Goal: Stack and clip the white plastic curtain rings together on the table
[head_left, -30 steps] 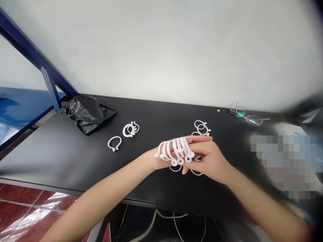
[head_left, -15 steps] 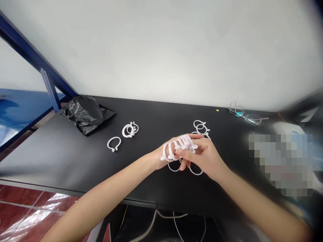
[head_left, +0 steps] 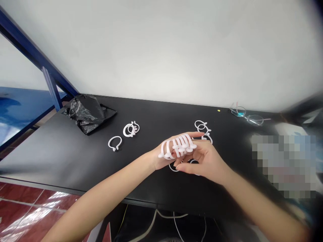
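My left hand [head_left: 174, 153] is over the table, palm side hidden. Several white plastic curtain rings [head_left: 178, 144], split and with round knobs at their ends, sit around it in a row from the wrist side toward the knuckles. Its forefinger is stretched out to the right. My right hand [head_left: 208, 158] is against the far end of that row, its thumb extended low and apart from the rings; its other fingers are partly hidden behind the left hand, and I see nothing held in it. Other white rings [head_left: 201, 127] lie behind the hands, and a ring [head_left: 173, 166] shows below them.
On the black table [head_left: 88, 168], a single ring [head_left: 115, 143] and a small cluster of rings [head_left: 130, 129] lie left. A crumpled black plastic bag [head_left: 88, 112] rests at back left. Eyeglasses [head_left: 254, 120] lie at back right, near a blurred-out item [head_left: 282, 164].
My right thumb has dropped from the ring knobs to below the row. The rings around my left hand are now more evenly lined up. The table items look unmoved.
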The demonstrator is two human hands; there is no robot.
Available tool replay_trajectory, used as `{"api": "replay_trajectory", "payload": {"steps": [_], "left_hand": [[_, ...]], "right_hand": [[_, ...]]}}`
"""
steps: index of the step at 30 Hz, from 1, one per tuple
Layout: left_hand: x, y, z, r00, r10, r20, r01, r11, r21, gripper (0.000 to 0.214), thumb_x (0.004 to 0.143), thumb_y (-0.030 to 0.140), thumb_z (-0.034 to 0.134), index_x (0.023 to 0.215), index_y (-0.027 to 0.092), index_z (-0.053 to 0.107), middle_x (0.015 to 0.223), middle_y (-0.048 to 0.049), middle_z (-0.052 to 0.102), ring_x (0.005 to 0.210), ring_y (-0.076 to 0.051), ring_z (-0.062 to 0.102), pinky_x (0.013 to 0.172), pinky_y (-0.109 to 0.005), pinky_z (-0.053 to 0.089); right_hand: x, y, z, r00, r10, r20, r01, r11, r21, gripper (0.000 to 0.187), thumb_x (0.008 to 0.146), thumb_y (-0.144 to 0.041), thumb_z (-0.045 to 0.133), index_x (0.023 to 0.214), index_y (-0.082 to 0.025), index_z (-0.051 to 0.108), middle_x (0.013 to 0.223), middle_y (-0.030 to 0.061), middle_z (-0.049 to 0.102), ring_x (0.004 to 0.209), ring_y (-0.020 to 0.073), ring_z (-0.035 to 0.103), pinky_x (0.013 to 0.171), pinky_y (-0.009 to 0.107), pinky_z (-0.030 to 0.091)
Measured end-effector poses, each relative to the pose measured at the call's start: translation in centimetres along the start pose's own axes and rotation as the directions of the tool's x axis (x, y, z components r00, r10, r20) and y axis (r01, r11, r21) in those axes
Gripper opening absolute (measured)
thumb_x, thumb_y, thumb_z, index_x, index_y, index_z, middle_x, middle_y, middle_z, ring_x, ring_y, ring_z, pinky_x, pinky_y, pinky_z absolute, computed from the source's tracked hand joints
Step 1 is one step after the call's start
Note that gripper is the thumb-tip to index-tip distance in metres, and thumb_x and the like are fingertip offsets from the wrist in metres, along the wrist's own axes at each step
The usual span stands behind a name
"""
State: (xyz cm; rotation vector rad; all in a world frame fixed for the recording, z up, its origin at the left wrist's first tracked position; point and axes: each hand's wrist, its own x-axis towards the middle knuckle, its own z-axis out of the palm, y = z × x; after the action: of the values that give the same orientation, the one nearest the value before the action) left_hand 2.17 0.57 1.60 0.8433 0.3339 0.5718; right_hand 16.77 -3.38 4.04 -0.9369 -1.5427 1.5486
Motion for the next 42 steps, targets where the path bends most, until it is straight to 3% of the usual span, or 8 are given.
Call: {"api": "replay_trajectory", "payload": {"steps": [3,8,12,16,24,29,35,42], "left_hand": [[0.1,-0.5,0.6,0.984,0.154,-0.093,-0.157,0.987,-0.021,0.046,0.084,0.033,0.066,0.127,0.019,0.059,0.122,-0.0149,0.067,0.115,-0.029,0.062,0.093,-0.041,0.05],[0.0,-0.1,0.1,0.963,0.24,-0.122,-0.175,0.903,0.391,0.04,0.083,0.033,0.064,0.12,0.017,0.063,0.101,-0.0101,0.071,0.091,-0.025,0.067,0.078,-0.035,0.052],[-0.6,1.2,-1.2,0.922,0.387,0.032,-0.236,0.494,0.837,0.043,0.081,0.031,0.064,0.122,0.019,0.062,0.09,-0.005,0.07,0.076,-0.018,0.063,0.069,-0.028,0.047],[-1.1,2.0,-1.6,0.942,0.309,0.131,-0.17,0.103,0.98,0.039,0.081,0.027,0.062,0.119,0.018,0.06,0.08,-0.0034,0.068,0.061,-0.013,0.055,0.058,-0.024,0.039],[-0.9,1.0,-1.6,0.964,0.227,0.141,-0.221,0.382,0.897,0.042,0.072,0.019,0.067,0.113,0.018,0.058,0.074,0.003,0.064,0.057,-0.009,0.052,0.054,-0.019,0.041],[-0.8,1.1,-1.8,0.968,0.22,0.124,-0.187,0.294,0.937,0.041,0.069,0.014,0.064,0.11,0.016,0.061,0.068,0.0039,0.063,0.054,-0.009,0.051,0.052,-0.019,0.038],[-0.7,1.5,-1.6,0.964,0.251,0.09,-0.159,0.268,0.95,0.033,0.076,0.017,0.062,0.108,0.017,0.061,0.08,-0.0011,0.07,0.063,-0.013,0.061,0.059,-0.021,0.044],[-0.9,1.7,-1.6,0.974,0.212,0.082,-0.083,-0.005,0.997,0.037,0.08,0.018,0.06,0.117,0.014,0.059,0.075,-0.0029,0.07,0.057,-0.016,0.058,0.054,-0.023,0.038]], "right_hand": [[-0.1,0.4,1.2,0.984,-0.056,-0.167,0.048,0.998,-0.052,0.027,0.062,-0.015,0.087,0.085,-0.019,0.072,0.08,0.0012,0.073,0.066,0.0154,0.07,0.063,0.028,0.062],[0.1,0.1,0.5,0.993,-0.003,-0.116,-0.001,0.999,-0.038,0.018,0.065,-0.022,0.086,0.077,-0.019,0.072,0.075,0.0007,0.071,0.066,0.0165,0.07,0.06,0.028,0.061],[0.1,0.1,-0.5,0.995,0.081,-0.063,-0.08,0.997,0.016,0.016,0.069,-0.023,0.084,0.079,-0.018,0.073,0.073,-0.0002,0.071,0.064,0.0145,0.069,0.06,0.027,0.061],[0.1,0.1,-0.8,0.987,0.162,-0.003,-0.162,0.986,0.031,0.013,0.073,-0.024,0.081,0.074,-0.016,0.071,0.062,-0.0019,0.069,0.058,0.0135,0.068,0.059,0.027,0.06],[0.4,-0.7,-2.7,0.902,0.191,0.386,-0.258,0.958,0.129,0.039,0.096,-0.044,0.055,0.096,-0.009,0.073,0.079,0.0118,0.078,0.067,0.0162,0.075,0.056,0.022,0.058],[0.4,-0.5,-1.7,0.93,0.245,0.275,-0.291,0.947,0.139,0.049,0.094,-0.052,0.054,0.083,-0.009,0.074,0.07,0.0091,0.075,0.061,0.0153,0.073,0.053,0.021,0.056],[0.2,0.1,0.0,0.986,0.168,-0.005,-0.168,0.986,0.012,0.021,0.075,-0.035,0.081,0.075,-0.016,0.073,0.063,-0.0009,0.068,0.049,0.0086,0.058,0.049,0.021,0.054],[0.2,0.7,0.0,0.993,0.117,-0.003,-0.117,0.993,0.006,0.034,0.082,-0.036,0.073,0.055,-0.016,0.065,0.066,0.002,0.068,0.062,0.0117,0.063,0.055,0.022,0.052]]}}
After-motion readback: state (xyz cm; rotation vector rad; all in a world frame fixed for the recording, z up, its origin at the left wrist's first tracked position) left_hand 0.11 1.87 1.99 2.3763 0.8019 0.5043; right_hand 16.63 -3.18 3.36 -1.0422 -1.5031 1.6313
